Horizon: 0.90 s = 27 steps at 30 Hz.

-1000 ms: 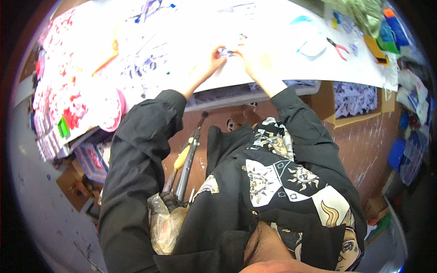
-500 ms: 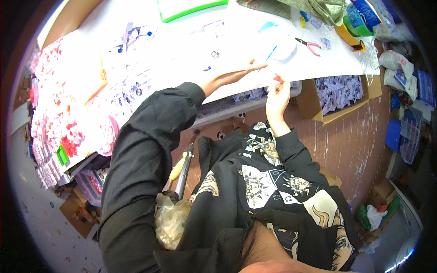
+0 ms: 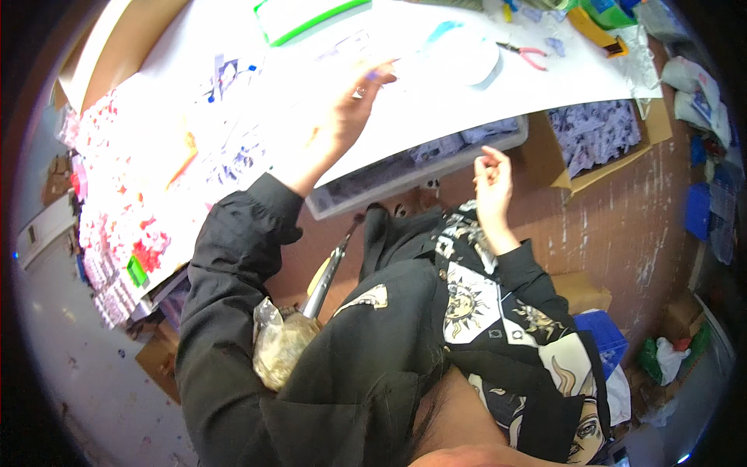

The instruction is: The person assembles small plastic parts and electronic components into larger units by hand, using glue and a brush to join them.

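Note:
Over the bright white table (image 3: 311,159) my left hand (image 3: 342,121) reaches forward with its fingers bent toward the thumb. A small round piece (image 3: 359,92) shows against its fingers. Glare and blur hide whether the fingertips grip anything. My right hand (image 3: 495,187) is drawn back in front of the table edge, above my lap, fingers curled and thumb against the forefinger. Whatever is in that pinch, if anything, is too small to name. Beyond the hands stands a round white container (image 3: 467,58) with a blue patch, and pliers with pink handles (image 3: 531,56) lie beside it.
Red and white small pieces (image 3: 128,210) are heaped at the left. A green-rimmed tray (image 3: 311,25) sits at the back. Below the table edge are a clear bin (image 3: 366,187) and a cardboard box (image 3: 599,167) filled with small printed packets. A yellow tool (image 3: 595,35) lies far right.
My left hand has moved left and its fingers have bent from outstretched. My right hand has drawn back from the table edge. A thin blue stick near the fingers no longer shows. The view has shifted.

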### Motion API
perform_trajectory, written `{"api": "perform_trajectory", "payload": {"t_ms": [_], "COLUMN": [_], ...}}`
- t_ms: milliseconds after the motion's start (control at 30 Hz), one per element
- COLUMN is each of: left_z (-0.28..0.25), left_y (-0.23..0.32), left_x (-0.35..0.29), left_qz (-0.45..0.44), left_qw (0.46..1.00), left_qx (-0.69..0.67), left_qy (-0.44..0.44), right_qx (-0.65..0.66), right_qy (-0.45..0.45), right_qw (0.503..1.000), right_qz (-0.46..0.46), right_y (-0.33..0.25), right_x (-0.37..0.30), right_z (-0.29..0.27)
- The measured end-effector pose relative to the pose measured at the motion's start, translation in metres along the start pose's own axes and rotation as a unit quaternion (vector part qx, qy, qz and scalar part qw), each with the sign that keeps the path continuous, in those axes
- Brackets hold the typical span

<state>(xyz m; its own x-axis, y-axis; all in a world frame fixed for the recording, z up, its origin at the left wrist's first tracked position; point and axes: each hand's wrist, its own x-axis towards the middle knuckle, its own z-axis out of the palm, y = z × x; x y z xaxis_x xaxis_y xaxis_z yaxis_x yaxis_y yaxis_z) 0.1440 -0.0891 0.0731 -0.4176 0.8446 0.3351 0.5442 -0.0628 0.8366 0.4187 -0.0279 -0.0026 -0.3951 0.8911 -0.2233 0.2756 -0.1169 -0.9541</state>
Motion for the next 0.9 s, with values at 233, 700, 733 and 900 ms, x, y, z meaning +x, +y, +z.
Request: {"api": "perform_trajectory", "payload": {"t_ms": [233, 700, 733, 900], "left_z": [-0.071, -0.066, -0.067, -0.072], "left_y": [0.001, -0.008, -0.007, 0.001], "left_x": [-0.067, -0.087, -0.087, -0.082], "left_qz": [-0.268, -0.174, -0.194, -0.224], "left_qw": [0.954, 0.968, 0.962, 0.951], "left_qx": [0.116, 0.175, 0.192, 0.214], "left_qy": [0.066, 0.04, 0.011, -0.023], "right_qx": [-0.03, -0.376, -0.374, -0.459], "right_qy": [-0.039, -0.128, -0.131, -0.237], "right_qw": [0.999, 0.793, 0.793, 0.791], "right_qz": [0.002, -0.461, -0.463, -0.328], "right_y": [0.004, -0.002, 0.0, -0.002], "right_x": [0.009, 0.091, 0.096, 0.102], "right_z": [0.005, 0.186, 0.192, 0.197]}}
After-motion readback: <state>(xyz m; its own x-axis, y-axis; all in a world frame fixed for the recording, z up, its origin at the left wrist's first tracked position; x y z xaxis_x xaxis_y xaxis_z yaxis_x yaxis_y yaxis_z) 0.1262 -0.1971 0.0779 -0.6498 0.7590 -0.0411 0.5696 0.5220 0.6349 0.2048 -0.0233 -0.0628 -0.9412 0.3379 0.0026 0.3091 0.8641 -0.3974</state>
